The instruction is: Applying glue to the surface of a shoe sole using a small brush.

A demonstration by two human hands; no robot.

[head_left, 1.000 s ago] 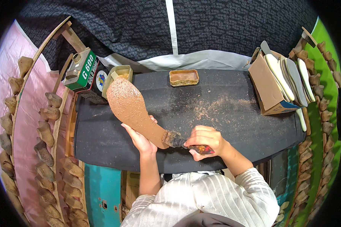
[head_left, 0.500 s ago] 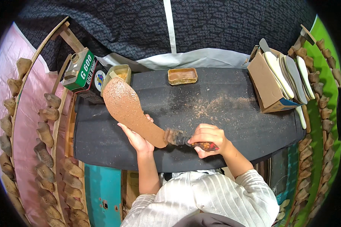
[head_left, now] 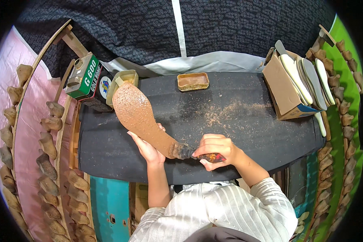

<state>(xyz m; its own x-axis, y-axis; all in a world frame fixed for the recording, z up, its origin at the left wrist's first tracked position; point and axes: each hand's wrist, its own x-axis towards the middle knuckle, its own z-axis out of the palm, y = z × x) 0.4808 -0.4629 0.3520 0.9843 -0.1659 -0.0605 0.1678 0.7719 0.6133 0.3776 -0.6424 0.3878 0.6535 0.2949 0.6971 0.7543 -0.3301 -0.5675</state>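
A brown shoe sole [head_left: 139, 115] rests tilted across my left hand [head_left: 149, 150], whose fingers curl round its narrow middle and thumb side. Its broad end points far left and glistens wet; the narrow end lies toward me. My right hand [head_left: 215, 149] grips a brush [head_left: 184, 151] by its dark, red-flecked handle. The brush's matted brown bristles press on the sole's narrow end. Some of my left fingers are hidden beneath the sole.
A metal can [head_left: 88, 82] and a yellowish tub [head_left: 127, 76] stand at the far left. A small brown tray [head_left: 192, 82] sits at the back. Fine shavings [head_left: 230, 113] litter the black tabletop. At right, a cardboard box [head_left: 284, 90] holds several insoles. Racks of wooden shoe lasts [head_left: 48, 145] flank the table.
My right hand has moved left with the brush, whose bristles now lie further onto the sole's narrow end. The sole has shifted slightly to the right.
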